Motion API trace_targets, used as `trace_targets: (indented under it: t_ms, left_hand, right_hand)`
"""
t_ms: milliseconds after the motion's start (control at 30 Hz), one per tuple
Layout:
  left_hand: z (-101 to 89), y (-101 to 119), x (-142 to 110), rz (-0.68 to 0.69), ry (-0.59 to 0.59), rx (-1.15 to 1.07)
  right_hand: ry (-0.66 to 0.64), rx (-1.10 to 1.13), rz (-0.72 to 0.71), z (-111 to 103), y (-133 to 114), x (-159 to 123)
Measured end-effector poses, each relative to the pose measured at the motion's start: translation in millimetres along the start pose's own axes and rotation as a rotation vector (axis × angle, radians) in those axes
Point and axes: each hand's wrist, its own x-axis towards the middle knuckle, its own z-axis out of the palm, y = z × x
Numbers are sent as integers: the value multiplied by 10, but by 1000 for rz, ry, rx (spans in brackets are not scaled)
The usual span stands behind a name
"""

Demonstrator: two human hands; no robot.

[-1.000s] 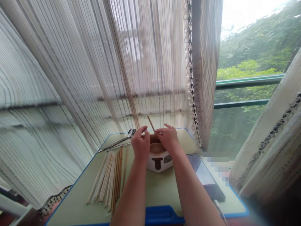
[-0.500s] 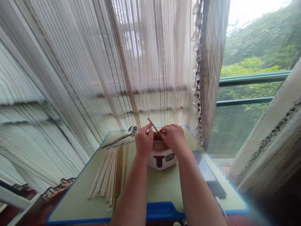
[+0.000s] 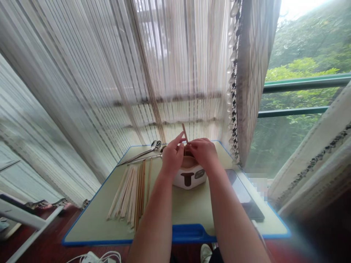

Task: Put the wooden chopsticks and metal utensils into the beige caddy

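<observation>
Grip: right hand [image 3: 204, 152] pinches a thin brown stick [image 3: 185, 132] near its low end; left hand [image 3: 172, 155] has thumb and forefinger apart, a fingertip close to the stick, contact unclear.
Stick: above the back of the white container [image 3: 179, 180], tilted, upper end pointing away.
Container: on the table, brown inside, between the forearms.
Table: pale green top [image 3: 192, 208], blue edging [image 3: 95, 242], a blue recessed piece [image 3: 189, 232] at the near edge.
Left side: loose pale sticks [image 3: 126, 193] and darker sticks [image 3: 142, 186] side by side; metal ladles [image 3: 157, 145] behind them, toward the far left edge.
Right side: a dark flat tablet [image 3: 253, 208] beside the right forearm, close to the right edge.
Room: striped sheer curtain [image 3: 109, 73] just behind the table; window with green rail [image 3: 304, 84], trees outside; red-brown floor [image 3: 49, 244], white cables [image 3: 109, 255], a shoe [image 3: 205, 252] below.
Open room: bare tabletop in front of the container and near the left corner; curtain bounds the far edge.
</observation>
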Motion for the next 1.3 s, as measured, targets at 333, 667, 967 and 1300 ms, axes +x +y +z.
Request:
trace_targets:
  t_ms: [333, 667, 967, 1300]
  left_hand:
    - [4, -27, 27, 11, 23, -80]
    - [9, -3, 13, -13, 35, -77]
    - [44, -31, 27, -1, 37, -177]
    - [31, -14, 22, -3, 83, -136]
  right_hand:
    - [-16, 58, -77, 15, 35, -19]
    - [-4, 80, -41, 33, 30, 10]
    - [7, 44, -72, 58, 31, -2]
    - [-32, 7, -84, 65, 45, -7]
